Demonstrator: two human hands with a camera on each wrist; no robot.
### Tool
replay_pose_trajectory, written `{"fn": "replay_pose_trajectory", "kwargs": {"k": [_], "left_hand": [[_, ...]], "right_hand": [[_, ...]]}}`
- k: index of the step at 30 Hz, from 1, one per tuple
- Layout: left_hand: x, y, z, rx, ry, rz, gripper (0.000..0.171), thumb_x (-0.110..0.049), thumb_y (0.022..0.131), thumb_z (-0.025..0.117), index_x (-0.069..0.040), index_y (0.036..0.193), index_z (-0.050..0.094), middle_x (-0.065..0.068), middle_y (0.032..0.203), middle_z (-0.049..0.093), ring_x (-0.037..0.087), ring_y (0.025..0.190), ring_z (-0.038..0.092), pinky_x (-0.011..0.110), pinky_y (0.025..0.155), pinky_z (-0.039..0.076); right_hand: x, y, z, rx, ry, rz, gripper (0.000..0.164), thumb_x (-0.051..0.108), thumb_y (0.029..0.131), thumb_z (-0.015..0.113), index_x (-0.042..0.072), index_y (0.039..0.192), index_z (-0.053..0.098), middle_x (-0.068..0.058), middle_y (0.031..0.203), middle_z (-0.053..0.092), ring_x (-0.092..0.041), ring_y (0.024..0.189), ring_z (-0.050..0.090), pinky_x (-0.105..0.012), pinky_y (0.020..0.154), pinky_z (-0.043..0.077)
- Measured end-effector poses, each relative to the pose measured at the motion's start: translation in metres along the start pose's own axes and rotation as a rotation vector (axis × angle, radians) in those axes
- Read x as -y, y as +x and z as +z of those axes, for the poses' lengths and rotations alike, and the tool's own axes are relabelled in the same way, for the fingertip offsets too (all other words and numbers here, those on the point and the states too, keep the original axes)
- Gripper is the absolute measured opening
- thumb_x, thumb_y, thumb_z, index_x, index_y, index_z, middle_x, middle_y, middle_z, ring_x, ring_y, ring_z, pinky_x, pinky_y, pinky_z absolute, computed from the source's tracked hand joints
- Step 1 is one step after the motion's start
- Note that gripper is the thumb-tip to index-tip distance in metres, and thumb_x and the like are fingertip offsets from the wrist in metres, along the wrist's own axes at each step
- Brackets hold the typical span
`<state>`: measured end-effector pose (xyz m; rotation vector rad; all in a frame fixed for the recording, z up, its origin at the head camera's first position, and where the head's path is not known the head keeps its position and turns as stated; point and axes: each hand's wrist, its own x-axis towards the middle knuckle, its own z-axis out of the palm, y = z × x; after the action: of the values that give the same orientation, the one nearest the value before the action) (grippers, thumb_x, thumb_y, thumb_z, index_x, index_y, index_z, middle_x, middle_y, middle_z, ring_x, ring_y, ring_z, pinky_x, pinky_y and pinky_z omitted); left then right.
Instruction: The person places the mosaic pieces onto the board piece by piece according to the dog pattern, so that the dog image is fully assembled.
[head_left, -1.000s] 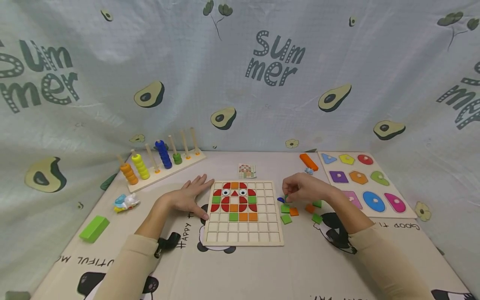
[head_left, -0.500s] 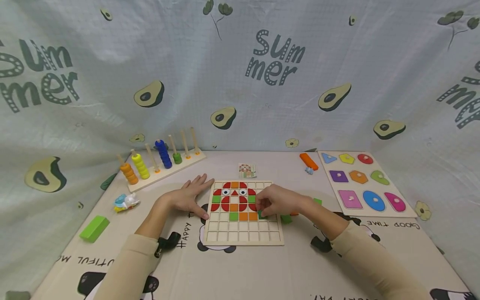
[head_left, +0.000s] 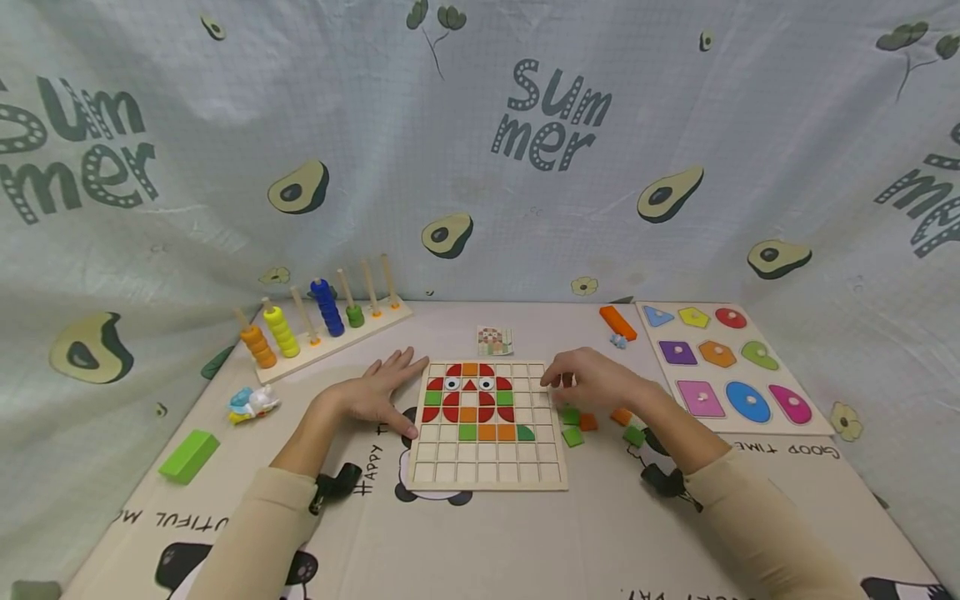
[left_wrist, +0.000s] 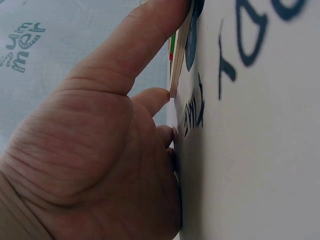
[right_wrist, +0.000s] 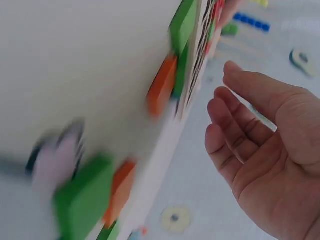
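A wooden grid board (head_left: 487, 475) lies on the table, part filled with red, orange, green and eye-patterned tiles. My left hand (head_left: 375, 398) rests at its left edge with fingers spread; the left wrist view shows the thumb (left_wrist: 150, 35) against the board's side. A dark green rounded tile (head_left: 525, 432) sits in a cell beside an orange tile (head_left: 506, 432). Over the board's right edge hovers my right hand (head_left: 596, 379). In the right wrist view its fingers (right_wrist: 225, 135) are loosely bent and hold nothing. Loose green tiles (head_left: 573, 437) and orange tiles (head_left: 588, 422) lie below it.
A picture card (head_left: 495, 342) lies behind the board. At the back left stands a peg stacker (head_left: 382, 317) with coloured rings; a green block (head_left: 189, 457) and small toy (head_left: 252, 404) are nearer. A shape puzzle (head_left: 716, 404) and orange block (head_left: 617, 323) lie right.
My right hand went from the loose tiles to the board, let go of the dark green tile in a cell, then drew back up and right. The left hand has stayed put.
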<state>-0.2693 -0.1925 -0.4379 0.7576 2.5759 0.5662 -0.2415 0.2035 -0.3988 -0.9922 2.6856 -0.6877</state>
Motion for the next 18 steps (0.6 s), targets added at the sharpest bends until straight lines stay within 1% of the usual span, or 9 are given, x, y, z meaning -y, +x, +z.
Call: {"fn": "replay_pose_trajectory", "kwargs": {"k": [2, 4, 7, 12, 18], "left_hand": [[0.0, 0.0, 0.0, -0.001, -0.002, 0.004, 0.123, -0.066, 0.061, 0.078, -0.024, 0.156, 0.012, 0.011, 0.161, -0.006, 0.031, 0.147, -0.011, 0.057, 0.115, -0.004], [0.0, 0.0, -0.001, -0.001, 0.001, 0.001, 0.123, -0.067, 0.061, 0.078, -0.024, 0.156, 0.012, 0.01, 0.161, -0.006, 0.031, 0.147, -0.011, 0.057, 0.115, -0.004], [-0.001, 0.0, 0.0, -0.002, -0.003, 0.002, 0.123, -0.066, 0.061, 0.078, -0.024, 0.156, 0.012, 0.011, 0.161, -0.006, 0.032, 0.147, -0.011, 0.057, 0.115, -0.004], [-0.001, -0.001, 0.001, -0.007, -0.005, 0.002, 0.122, -0.065, 0.062, 0.078, -0.024, 0.156, 0.012, 0.011, 0.161, -0.006, 0.032, 0.147, -0.011, 0.057, 0.115, -0.004], [0.0, 0.001, 0.0, -0.008, 0.001, 0.002, 0.123, -0.066, 0.061, 0.078, -0.024, 0.156, 0.011, 0.01, 0.161, -0.006, 0.031, 0.147, -0.011, 0.057, 0.115, -0.004]], "right_hand": [[-0.01, -0.004, -0.004, -0.019, 0.001, 0.017, 0.021, 0.015, 0.088, 0.07, 0.015, 0.109, 0.072, 0.007, 0.098, 0.066, -0.012, 0.083, 0.056, -0.026, 0.071, 0.052], [-0.02, -0.006, -0.004, -0.019, 0.009, 0.023, 0.019, 0.014, 0.088, 0.07, 0.016, 0.107, 0.072, 0.008, 0.098, 0.067, -0.012, 0.083, 0.057, -0.026, 0.072, 0.052], [-0.029, -0.005, -0.001, 0.001, 0.026, 0.029, 0.014, 0.014, 0.087, 0.07, 0.018, 0.101, 0.073, 0.009, 0.091, 0.066, -0.012, 0.081, 0.056, -0.027, 0.071, 0.051], [-0.031, 0.0, 0.006, 0.041, 0.014, 0.043, 0.01, 0.015, 0.086, 0.072, 0.021, 0.094, 0.072, 0.012, 0.082, 0.064, -0.013, 0.077, 0.056, -0.027, 0.073, 0.052], [-0.031, 0.001, 0.006, 0.06, 0.004, 0.064, 0.016, 0.006, 0.085, 0.07, 0.021, 0.091, 0.071, 0.008, 0.086, 0.065, -0.013, 0.079, 0.057, -0.025, 0.077, 0.052]]}}
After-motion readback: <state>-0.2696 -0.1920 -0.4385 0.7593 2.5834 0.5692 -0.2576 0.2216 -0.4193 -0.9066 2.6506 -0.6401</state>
